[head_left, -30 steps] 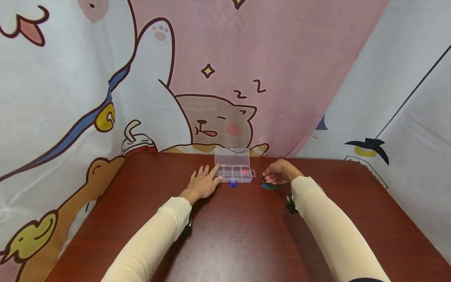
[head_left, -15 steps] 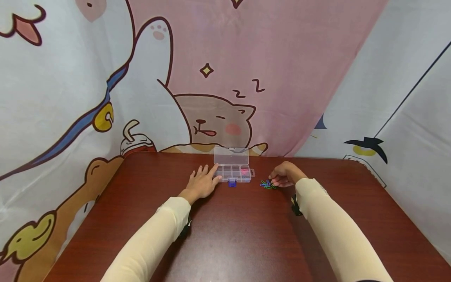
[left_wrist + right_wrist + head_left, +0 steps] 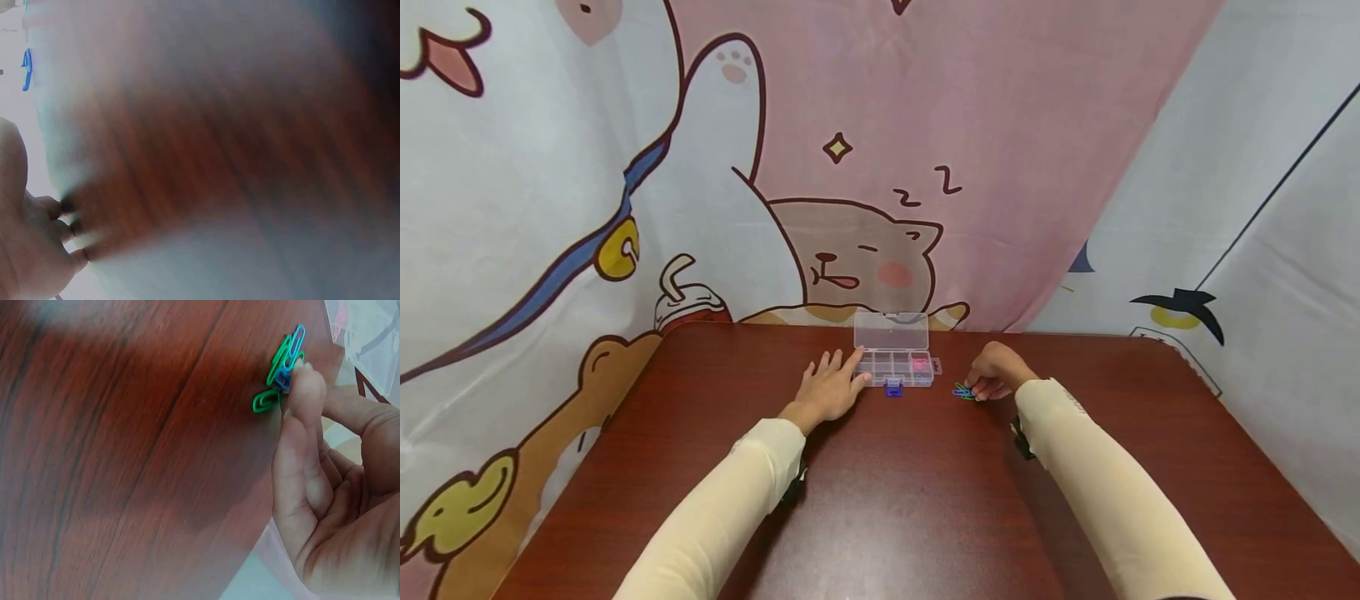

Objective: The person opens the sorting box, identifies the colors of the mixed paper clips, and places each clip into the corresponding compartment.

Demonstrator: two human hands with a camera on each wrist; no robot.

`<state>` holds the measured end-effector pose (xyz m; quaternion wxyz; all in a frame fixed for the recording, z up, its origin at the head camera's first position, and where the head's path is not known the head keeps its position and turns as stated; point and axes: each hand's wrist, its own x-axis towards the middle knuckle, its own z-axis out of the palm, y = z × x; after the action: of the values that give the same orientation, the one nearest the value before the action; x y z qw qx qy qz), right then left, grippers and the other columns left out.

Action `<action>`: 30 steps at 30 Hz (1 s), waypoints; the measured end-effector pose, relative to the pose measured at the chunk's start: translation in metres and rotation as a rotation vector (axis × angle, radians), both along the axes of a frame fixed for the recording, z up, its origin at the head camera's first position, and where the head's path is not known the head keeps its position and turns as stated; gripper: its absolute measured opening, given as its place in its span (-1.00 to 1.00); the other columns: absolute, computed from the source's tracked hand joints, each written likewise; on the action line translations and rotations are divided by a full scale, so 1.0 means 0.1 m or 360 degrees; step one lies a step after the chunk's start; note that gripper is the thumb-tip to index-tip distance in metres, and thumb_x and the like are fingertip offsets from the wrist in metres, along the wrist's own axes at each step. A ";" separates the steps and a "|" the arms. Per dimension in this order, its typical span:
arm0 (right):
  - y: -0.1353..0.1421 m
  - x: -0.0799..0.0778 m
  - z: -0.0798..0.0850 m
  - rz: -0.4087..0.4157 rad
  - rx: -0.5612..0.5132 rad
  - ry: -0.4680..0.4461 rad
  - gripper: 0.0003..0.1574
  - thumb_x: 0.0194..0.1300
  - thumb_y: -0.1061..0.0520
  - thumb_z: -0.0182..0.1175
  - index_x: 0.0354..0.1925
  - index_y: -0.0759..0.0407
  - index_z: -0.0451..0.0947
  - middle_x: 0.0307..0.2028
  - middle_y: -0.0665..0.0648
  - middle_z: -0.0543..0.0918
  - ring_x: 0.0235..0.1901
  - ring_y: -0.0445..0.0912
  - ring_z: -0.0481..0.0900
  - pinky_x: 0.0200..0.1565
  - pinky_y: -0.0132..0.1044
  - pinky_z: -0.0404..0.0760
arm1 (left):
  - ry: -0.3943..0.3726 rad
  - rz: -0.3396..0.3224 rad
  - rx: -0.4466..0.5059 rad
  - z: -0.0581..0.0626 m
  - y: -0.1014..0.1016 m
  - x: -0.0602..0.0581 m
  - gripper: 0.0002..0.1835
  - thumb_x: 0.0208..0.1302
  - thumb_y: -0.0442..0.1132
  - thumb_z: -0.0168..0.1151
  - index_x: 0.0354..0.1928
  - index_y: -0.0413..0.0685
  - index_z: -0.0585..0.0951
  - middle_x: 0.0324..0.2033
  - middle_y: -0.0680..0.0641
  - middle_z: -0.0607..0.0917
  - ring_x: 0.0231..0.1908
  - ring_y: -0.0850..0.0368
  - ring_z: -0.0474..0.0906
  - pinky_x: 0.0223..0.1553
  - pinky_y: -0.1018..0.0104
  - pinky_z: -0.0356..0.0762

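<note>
A clear plastic compartment box (image 3: 891, 367) stands at the back of the table with its lid (image 3: 891, 332) raised. Pink pieces (image 3: 920, 364) lie in one of its right compartments, and a blue latch (image 3: 892, 388) hangs at its front. My left hand (image 3: 829, 390) rests flat with fingers spread, thumb and index touching the box's left side. Right of the box, my right hand (image 3: 996, 372) pinches at a small heap of blue and green paper clips (image 3: 962, 392). In the right wrist view, a blue paper clip (image 3: 296, 345) sticks out by the fingertips; a green paper clip (image 3: 265, 401) lies beside them.
The brown wooden table (image 3: 887, 483) ends at a back edge just behind the box. A cartoon-printed curtain (image 3: 1015, 167) hangs behind it and along the sides. The left wrist view is mostly blurred.
My right hand shifted right off the heap, then back left onto it. The paper clips now sit in a tighter bunch at its fingertips. My left hand has stayed on the box.
</note>
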<state>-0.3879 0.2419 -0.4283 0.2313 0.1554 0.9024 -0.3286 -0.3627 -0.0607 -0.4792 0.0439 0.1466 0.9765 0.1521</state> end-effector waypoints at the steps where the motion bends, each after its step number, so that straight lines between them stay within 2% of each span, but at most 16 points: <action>1: -0.01 -0.01 0.00 0.0007 0.0025 0.0007 -0.80 0.18 0.19 0.33 -0.50 0.32 0.69 -0.69 0.08 0.65 -0.67 -0.16 0.65 -0.46 -0.23 0.67 | -0.0002 0.0000 0.0002 0.00 0.00 0.00 -0.34 0.49 0.28 -0.36 0.55 0.35 -0.07 0.50 -0.21 0.06 0.50 -0.21 -0.12 0.43 -0.20 -0.18; 7: -0.06 -0.04 0.00 0.0002 0.0101 0.0013 -0.78 0.19 0.21 0.31 -0.52 0.34 0.69 -0.68 0.10 0.66 -0.67 -0.15 0.65 -0.47 -0.24 0.67 | 0.0004 -0.0001 0.0004 0.00 0.00 -0.01 -0.33 0.48 0.30 -0.37 0.55 0.36 -0.08 0.50 -0.21 0.06 0.50 -0.21 -0.13 0.43 -0.19 -0.19; 22: -0.01 -0.05 0.00 0.0002 0.0000 -0.0018 -0.81 0.19 0.22 0.30 -0.51 0.31 0.68 -0.68 0.07 0.64 -0.65 -0.16 0.65 -0.43 -0.23 0.67 | -0.0018 -0.0002 -0.0001 0.01 0.00 -0.01 -0.33 0.48 0.30 -0.37 0.55 0.37 -0.09 0.50 -0.20 0.05 0.50 -0.20 -0.13 0.43 -0.19 -0.19; 25: 0.02 -0.05 0.08 -0.0004 -0.0032 -0.0029 -0.83 0.20 0.21 0.29 -0.49 0.27 0.68 -0.68 0.05 0.64 -0.64 -0.17 0.66 -0.38 -0.22 0.68 | -0.0019 -0.0008 0.0014 0.03 0.00 -0.01 -0.33 0.48 0.29 -0.36 0.55 0.36 -0.08 0.50 -0.21 0.05 0.50 -0.21 -0.13 0.43 -0.20 -0.20; 30: -0.01 -0.04 0.26 -0.0003 -0.0176 -0.0039 -0.85 0.24 0.22 0.25 -0.40 0.25 0.72 -0.67 0.01 0.64 -0.62 -0.21 0.65 -0.33 -0.25 0.68 | -0.0021 -0.0009 0.0006 0.03 -0.01 -0.01 -0.32 0.48 0.29 -0.36 0.55 0.36 -0.08 0.50 -0.21 0.05 0.50 -0.21 -0.13 0.43 -0.20 -0.19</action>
<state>-0.3922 0.2411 -0.4022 0.2504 0.1472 0.8798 -0.3762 -0.3634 -0.0612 -0.4764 0.0503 0.1483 0.9755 0.1548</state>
